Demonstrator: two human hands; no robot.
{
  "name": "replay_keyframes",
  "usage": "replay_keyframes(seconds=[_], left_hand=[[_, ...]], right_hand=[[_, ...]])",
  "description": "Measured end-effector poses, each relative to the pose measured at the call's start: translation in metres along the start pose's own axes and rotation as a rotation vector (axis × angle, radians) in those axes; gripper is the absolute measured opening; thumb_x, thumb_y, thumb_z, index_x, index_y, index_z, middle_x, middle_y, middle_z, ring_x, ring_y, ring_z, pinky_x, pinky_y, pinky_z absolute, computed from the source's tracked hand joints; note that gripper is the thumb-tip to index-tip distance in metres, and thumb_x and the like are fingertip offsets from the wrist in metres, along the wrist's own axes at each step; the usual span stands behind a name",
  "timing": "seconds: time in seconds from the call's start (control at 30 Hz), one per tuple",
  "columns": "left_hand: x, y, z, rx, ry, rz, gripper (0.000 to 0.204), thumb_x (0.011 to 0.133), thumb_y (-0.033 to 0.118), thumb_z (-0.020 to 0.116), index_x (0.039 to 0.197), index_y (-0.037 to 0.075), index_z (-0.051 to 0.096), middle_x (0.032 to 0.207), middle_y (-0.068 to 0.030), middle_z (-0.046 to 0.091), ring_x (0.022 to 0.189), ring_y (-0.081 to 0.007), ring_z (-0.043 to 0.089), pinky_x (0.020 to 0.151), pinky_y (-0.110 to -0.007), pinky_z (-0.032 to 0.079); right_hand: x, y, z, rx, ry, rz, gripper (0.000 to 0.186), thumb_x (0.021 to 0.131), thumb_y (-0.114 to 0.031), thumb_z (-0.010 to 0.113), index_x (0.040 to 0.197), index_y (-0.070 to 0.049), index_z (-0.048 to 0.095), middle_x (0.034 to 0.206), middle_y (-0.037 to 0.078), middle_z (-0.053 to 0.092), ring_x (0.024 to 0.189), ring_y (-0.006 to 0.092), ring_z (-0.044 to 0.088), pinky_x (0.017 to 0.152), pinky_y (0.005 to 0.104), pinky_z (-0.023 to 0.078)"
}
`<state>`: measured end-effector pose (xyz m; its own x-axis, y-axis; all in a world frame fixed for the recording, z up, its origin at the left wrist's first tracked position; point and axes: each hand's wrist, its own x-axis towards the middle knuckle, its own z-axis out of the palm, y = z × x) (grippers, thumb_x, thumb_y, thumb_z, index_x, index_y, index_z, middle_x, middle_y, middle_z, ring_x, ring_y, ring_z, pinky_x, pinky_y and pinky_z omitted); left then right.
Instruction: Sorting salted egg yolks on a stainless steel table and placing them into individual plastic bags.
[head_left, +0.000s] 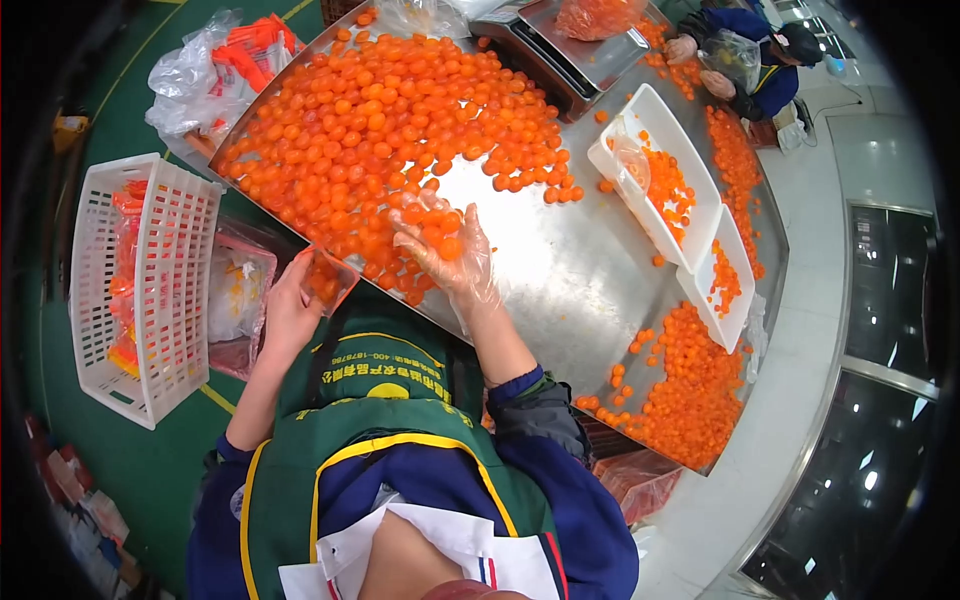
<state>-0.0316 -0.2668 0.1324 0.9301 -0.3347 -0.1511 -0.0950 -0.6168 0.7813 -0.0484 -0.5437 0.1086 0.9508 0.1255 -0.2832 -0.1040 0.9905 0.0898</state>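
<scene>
Glossy round orange egg yolks (370,110) are heaped over the left part of a metal table (530,260). My right hand (460,268), in a clear plastic glove, is cupped palm up at the heap's near edge. Several yolks (440,236) rest in its palm and against its curled fingers. My bare left hand (294,305) grips a small clear plastic bag (330,282) with orange-red colour at the table's near left edge. The bag's mouth and how much is inside are hard to make out.
A white slatted basket (150,290) with orange packaging stands at left. White trays (665,215) with yolks lie on the table's right, near another yolk pile (690,390). A scale (570,55) stands at the back. A co-worker (765,60) handles a bag at far right.
</scene>
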Motion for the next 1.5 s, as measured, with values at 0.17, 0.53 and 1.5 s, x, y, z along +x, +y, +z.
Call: replay_keyframes(seconds=[0.17,0.53,1.5], left_hand=[[0.0,0.005,0.003,-0.024,-0.03,0.015,0.07,0.068,-0.012,0.052,0.138,-0.006,0.048,0.141,-0.0212,0.052,0.067,-0.0229,0.063,0.065,-0.032,0.051],[-0.003,-0.01,0.011,0.01,-0.002,0.123,0.071,0.071,-0.013,0.056,0.14,-0.003,0.045,0.141,-0.0205,0.051,0.095,-0.0309,0.067,0.069,-0.032,0.053],[0.002,-0.016,-0.001,-0.112,-0.026,-0.082,0.071,0.072,-0.015,0.053,0.141,-0.005,0.045,0.14,-0.0206,0.054,0.062,-0.0102,0.058,0.061,-0.023,0.049]], right_hand=[[-0.013,0.041,0.036,-0.049,0.069,0.209,0.067,0.103,-0.052,0.037,0.142,0.003,0.04,0.148,0.025,0.039,0.134,0.0512,0.04,0.099,0.059,0.049],[-0.024,0.097,0.054,-0.753,0.22,0.3,0.039,0.101,-0.033,0.056,0.123,-0.001,0.059,0.119,0.009,0.062,0.107,0.0182,0.06,0.087,0.0326,0.051],[0.055,-0.142,-0.038,-2.547,0.309,-0.952,0.018,0.083,-0.007,0.059,0.1,-0.012,0.063,0.094,0.015,0.057,0.083,0.0355,0.062,0.067,0.0471,0.052]])
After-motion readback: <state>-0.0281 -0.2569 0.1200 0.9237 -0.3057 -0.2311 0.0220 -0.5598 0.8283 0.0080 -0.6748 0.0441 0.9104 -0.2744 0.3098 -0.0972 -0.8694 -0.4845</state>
